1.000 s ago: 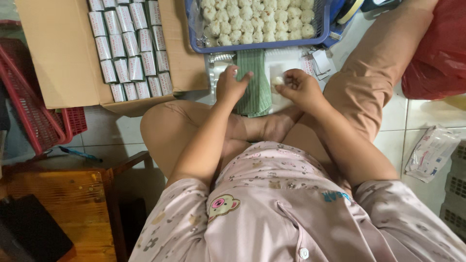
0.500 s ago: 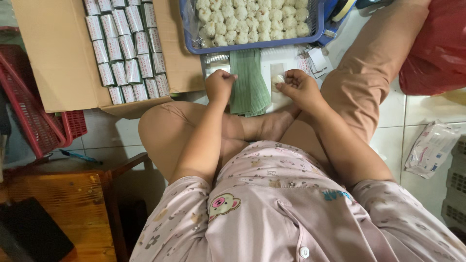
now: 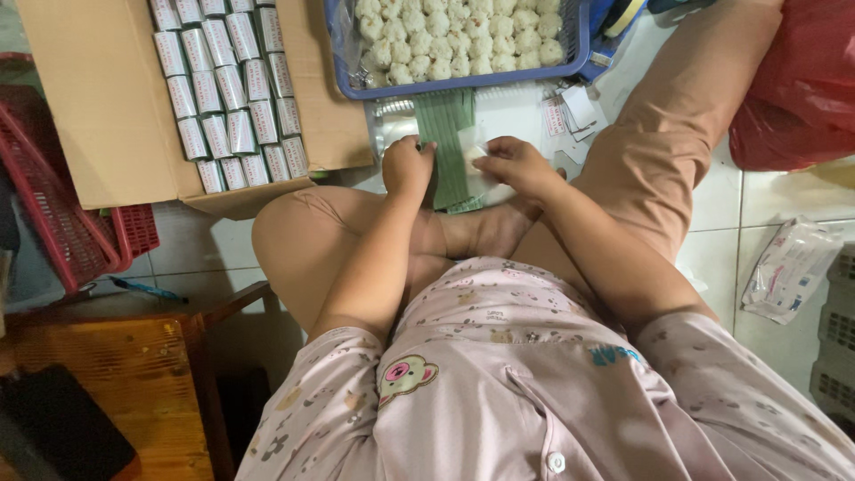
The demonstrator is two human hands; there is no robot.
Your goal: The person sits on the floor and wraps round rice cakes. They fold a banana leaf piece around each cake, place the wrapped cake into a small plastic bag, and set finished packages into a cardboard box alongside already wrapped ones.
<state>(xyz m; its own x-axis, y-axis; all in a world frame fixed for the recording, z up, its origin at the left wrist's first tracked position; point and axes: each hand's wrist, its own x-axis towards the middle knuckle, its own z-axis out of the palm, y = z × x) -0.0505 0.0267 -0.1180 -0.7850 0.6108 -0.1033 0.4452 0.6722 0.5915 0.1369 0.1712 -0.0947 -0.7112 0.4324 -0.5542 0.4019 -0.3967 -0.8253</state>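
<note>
Person sits cross-legged on a white tiled floor, pale grout lines showing, head cam looking down over a pink printed pyjama top. Both hands meet just past the crossed ankles.

Left hand is curled narrow, fingertips pinching the left edge of a stack of green paper strips that lies on the tiles w/ its far end toward the blue basket. Right hand is curled too, fingers closed round a small whitish piece at the strips' right edge; can't tell exactly what it is. A clear plastic sheet lies under the strips, touching the basket's near side.

Blue plastic basket at top centre, filled w/ small white round items. Open cardboard box at top left holds rows of small white packets set on end. Red mesh basket at the left edge, beside the box. Wooden stool bottom left. Red plastic bag top right corner. Clear sealed pouch on the tiles at the right edge, well apart from the hands.
</note>
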